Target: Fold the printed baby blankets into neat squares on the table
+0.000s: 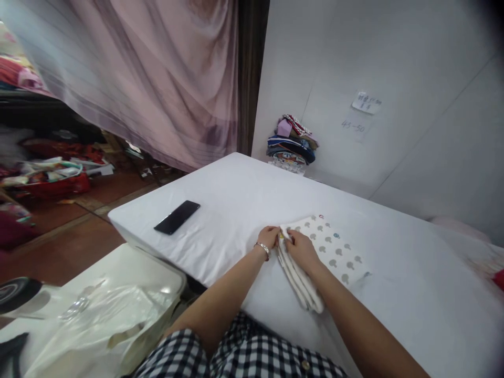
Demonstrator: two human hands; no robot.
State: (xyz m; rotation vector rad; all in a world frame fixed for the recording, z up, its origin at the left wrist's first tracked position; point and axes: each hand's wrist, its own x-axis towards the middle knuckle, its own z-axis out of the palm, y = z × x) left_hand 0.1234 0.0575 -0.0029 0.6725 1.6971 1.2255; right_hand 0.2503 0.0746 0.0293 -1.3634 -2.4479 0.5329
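Under and just to the right of the right grip (pixel 302 249), a white cloth (pixel 329 248) with grey printed shapes is lying on the white-covered counter (pixel 240 194), its folded layers (pixel 300 287) running from beside the fingertips back toward the person's body. The left grip (pixel 269 236) is pinching the cloth's far left corner, with its fingers bunched; just beside it, the right grip is pinching the folded edge. How many layers each is catching, I cannot tell. Well to the left of both grips, a dark phone (pixel 178 217) is lying flat; beyond them, near the wall, a pile of folded clothes (pixel 292 142) is standing.

Judging by this pose, the hands are working along the folded edge, and doing that well is calling for a light touch. The left grip should be anchoring the corner without dragging it, while the right is smoothing along the edge toward the body. Nearest the body, several layer edges are showing side by side, so they probably are needing some squaring. Soft fabric like this is likely to be wrinkling under a hard sideways pull; letting the counter support it should be helping the crease run straight.
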